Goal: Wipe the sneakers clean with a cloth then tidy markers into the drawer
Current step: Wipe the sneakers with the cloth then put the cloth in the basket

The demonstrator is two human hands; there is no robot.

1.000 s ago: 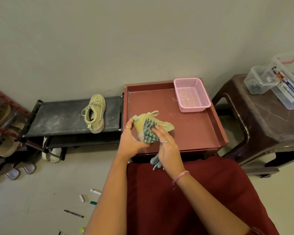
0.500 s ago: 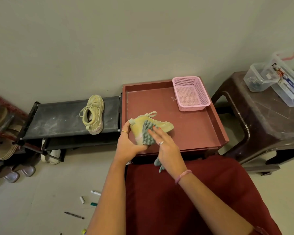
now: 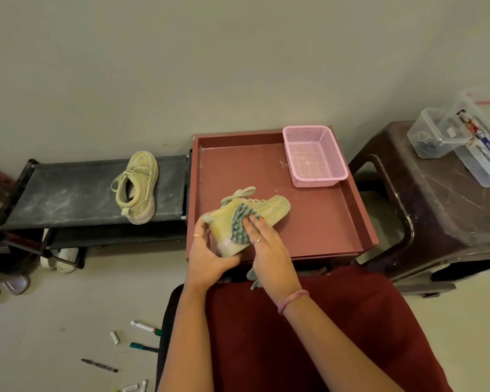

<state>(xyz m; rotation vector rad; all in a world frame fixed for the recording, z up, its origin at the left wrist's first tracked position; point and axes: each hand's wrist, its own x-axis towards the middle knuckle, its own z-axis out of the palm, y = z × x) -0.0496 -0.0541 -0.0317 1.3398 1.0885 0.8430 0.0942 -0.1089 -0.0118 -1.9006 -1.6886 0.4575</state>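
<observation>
Left hand [image 3: 207,257] clasped around heel of yellow-green sneaker [image 3: 249,216], held tipped on its side over near part of red tray-top cabinet [image 3: 323,222], toe pointing right. Right hand [image 3: 269,250] pressing grey-green checked cloth [image 3: 241,224] flat against sneaker's side, fingers extended over it; cloth tail hanging below wrist. Second sneaker [image 3: 137,186] lying on dusty black shoe rack [image 3: 77,193], left of cabinet. Pink mesh basket [image 3: 314,155] in tray's far right corner. Markers [image 3: 145,326] scattered on floor, lower left, well apart from cabinet. Drawer not visible.
</observation>
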